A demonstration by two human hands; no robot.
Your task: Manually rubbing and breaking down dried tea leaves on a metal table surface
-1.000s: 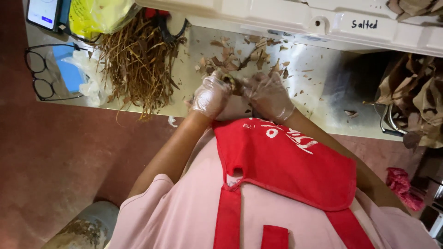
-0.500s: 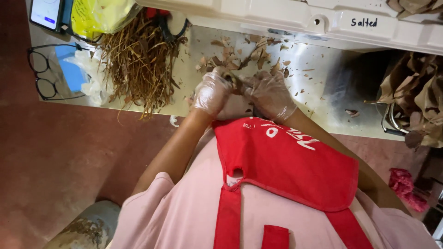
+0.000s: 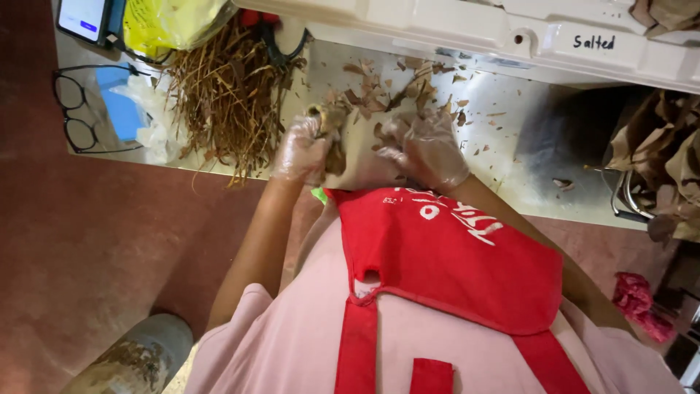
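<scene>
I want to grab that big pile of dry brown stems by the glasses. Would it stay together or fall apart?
The pile of dry stems would probably fall apart: the strands lie loose and crisscrossed, some hanging over the metal table edge. It looks light and brittle, since broken brown flakes already litter the surface.

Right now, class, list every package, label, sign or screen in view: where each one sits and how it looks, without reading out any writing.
Screen: top left corner of the metal table, a dark-framed rectangle lit pale.
Yellow bag: beside the screen, crumpled and shiny.
Handwritten label: dark marker on the white bin, top right.
Red apron: white printed lettering across the chest.
</scene>
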